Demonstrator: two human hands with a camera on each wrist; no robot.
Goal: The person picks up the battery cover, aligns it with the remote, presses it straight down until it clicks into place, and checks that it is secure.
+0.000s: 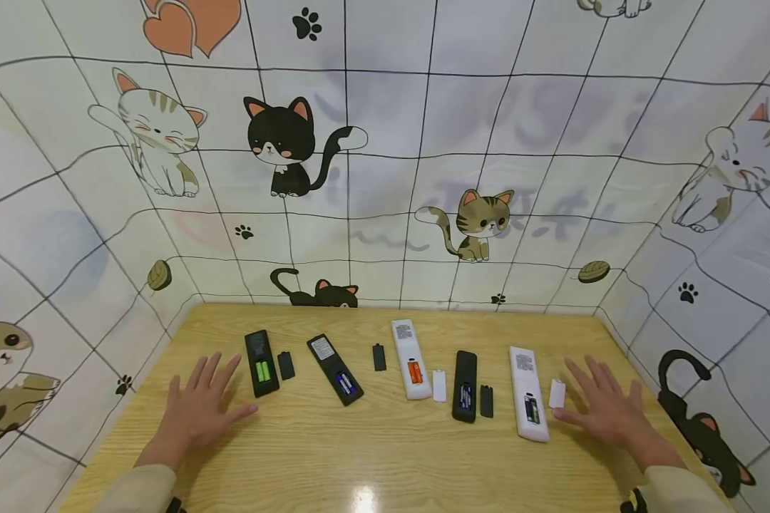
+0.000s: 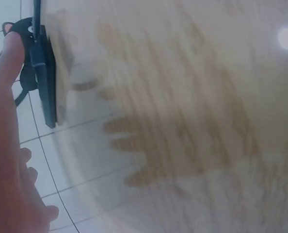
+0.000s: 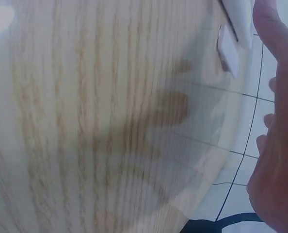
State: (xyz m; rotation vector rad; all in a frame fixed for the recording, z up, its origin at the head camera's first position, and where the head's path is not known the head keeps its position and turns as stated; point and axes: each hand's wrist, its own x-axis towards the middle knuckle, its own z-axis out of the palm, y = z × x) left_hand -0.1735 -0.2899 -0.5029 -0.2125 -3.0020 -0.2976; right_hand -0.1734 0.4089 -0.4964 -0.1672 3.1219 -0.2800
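Two hands out, grasping nothing with either. Spreading the left hand (image 1: 199,413) over a wooden table (image 1: 359,463), leaving it released, turning its back upward, pointing its thumb toward the right hand (image 1: 609,410). Seeing a black remote (image 1: 259,354) lying just right of the left fingers and just beyond the thumb tip, showing green batteries (image 1: 263,371) in an uncovered slot. Finding a loose black cover (image 1: 286,365) just beside it, on the side away from the left hand.

Looking farther from the left hand, seeing a slanted black remote (image 1: 332,365) holding blue batteries (image 1: 346,382), then a small black cover (image 1: 379,358) well apart from either hand. Finding a white remote (image 1: 409,353) about midway between the hands, carrying orange batteries (image 1: 415,372), with a white cover (image 1: 439,385) just right of it.

Looking nearer the right hand, seeing another black remote (image 1: 465,377) with its slot uncovered, then another black cover (image 1: 486,401). Seeing a long white remote (image 1: 528,385) lying just left of the right thumb, showing dark batteries (image 1: 531,409). Finding another white cover (image 1: 557,393) close to that thumb; not telling whether touching. Spreading the right hand likewise, released, gripping nothing.
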